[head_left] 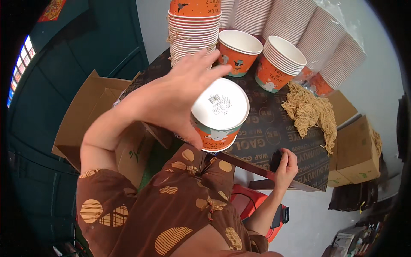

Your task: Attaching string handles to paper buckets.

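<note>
An orange paper bucket with a white base stands upside down at the table's near edge. My left hand arches beside it on the left, fingers spread toward the far side and thumb low by its wall; I cannot tell if the thumb touches. Behind the fingers rises a tall stack of orange paper buckets, with bits of tan cord along its rims. My right hand lies at the table's front edge, its fingers curled in; whatever may be inside them is hidden.
Beyond stand an upright paper bucket, a short nested stack and tall plastic-wrapped stacks. Tan cords lie heaped on the dark table. Cardboard boxes flank it: one left, one right. A red stool is below.
</note>
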### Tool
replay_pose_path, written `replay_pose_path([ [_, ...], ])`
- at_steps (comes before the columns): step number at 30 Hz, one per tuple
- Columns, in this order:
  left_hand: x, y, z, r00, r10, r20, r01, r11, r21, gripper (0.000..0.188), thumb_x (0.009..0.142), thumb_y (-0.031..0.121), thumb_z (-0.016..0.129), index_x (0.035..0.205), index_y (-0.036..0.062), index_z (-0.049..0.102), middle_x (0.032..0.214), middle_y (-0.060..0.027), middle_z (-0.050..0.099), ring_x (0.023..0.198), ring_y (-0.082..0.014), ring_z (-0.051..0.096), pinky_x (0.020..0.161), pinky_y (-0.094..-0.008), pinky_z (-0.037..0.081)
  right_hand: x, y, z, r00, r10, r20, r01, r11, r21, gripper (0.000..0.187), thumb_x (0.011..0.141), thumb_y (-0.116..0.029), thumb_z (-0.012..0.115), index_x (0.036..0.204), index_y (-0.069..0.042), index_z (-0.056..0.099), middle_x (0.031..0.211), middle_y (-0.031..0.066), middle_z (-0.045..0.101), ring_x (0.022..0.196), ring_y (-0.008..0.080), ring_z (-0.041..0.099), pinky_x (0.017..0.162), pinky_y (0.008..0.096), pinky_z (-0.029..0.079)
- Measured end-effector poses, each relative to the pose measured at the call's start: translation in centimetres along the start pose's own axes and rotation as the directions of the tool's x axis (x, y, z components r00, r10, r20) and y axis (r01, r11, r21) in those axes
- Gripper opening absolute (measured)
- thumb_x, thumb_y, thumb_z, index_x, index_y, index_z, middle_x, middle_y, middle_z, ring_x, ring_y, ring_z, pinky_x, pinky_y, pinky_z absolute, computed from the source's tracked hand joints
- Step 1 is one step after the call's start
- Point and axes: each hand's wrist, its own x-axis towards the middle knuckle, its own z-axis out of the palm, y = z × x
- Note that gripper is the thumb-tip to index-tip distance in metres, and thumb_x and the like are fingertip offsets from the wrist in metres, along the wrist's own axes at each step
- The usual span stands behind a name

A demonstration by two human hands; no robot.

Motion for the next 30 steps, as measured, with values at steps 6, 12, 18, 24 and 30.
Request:
replay_pose_path([
  [6,1.8,-1.1,3.4,0.985,0.01,0.17,-0.026,0.995,0.094,0.124,0.055,0.055,0.089,0.148,-0.004,0.032,0.144,-0.0381,0.035,0.132,-0.0497,0.042,0.111,-0.0489,0.036,-0.1,-0.4,-0.2,1.0,0.002,0.001,-0.002,1.0,0.005,0.015,0.097,-0.006,0.056,0.102,0.002,0.068,0.098,0.0119,0.069,0.09,0.0248,0.064,0.082,0.034,0.05],
  [12,1.1,-0.9,3.0,0.962,-0.133,0.238,0.164,0.979,-0.117,0.113,0.058,0.039,0.09,0.146,-0.0035,0.035,0.137,-0.028,0.045,0.126,-0.0427,0.045,0.109,-0.0451,0.038,-0.1,-0.7,0.0,1.0,-0.012,0.012,0.013,0.999,-0.047,0.015,0.096,-0.005,0.056,0.101,0.002,0.068,0.098,0.0124,0.069,0.091,0.0262,0.063,0.083,0.0353,0.05],
  [18,-2.0,-3.6,-6.6,0.966,-0.213,-0.145,0.202,0.975,-0.09,0.091,0.056,0.037,0.084,0.129,-0.0049,0.052,0.122,-0.0215,0.058,0.114,-0.0343,0.058,0.098,-0.0373,0.048,-0.2,-0.4,0.1,1.0,-0.006,0.003,0.006,0.998,-0.056,0.014,0.096,-0.005,0.057,0.101,0.002,0.068,0.097,0.0121,0.069,0.092,0.0266,0.063,0.084,0.0358,0.049],
  [24,-8.1,-12.1,-18.1,0.651,-0.609,-0.453,0.646,0.758,-0.091,0.09,0.081,0.043,0.072,0.151,0.0018,0.031,0.138,-0.0143,0.049,0.126,-0.0228,0.05,0.107,-0.0327,0.038,0.1,-0.8,0.5,0.999,-0.044,0.01,0.045,0.996,-0.072,0.013,0.096,-0.005,0.057,0.099,0.001,0.068,0.096,0.0116,0.069,0.091,0.027,0.062,0.083,0.0365,0.049],
  [30,-2.8,-17.7,-24.9,0.66,-0.676,-0.328,0.469,0.712,-0.523,0.034,0.092,0.034,0.07,0.098,0.0014,0.074,0.067,-0.008,0.067,0.054,-0.0228,0.067,0.048,-0.0364,0.054,0.0,-0.9,0.5,0.997,-0.07,0.016,0.071,0.988,-0.138,0.012,0.096,-0.005,0.057,0.099,0.0,0.068,0.096,0.0118,0.069,0.091,0.0271,0.062,0.083,0.0381,0.049],
])
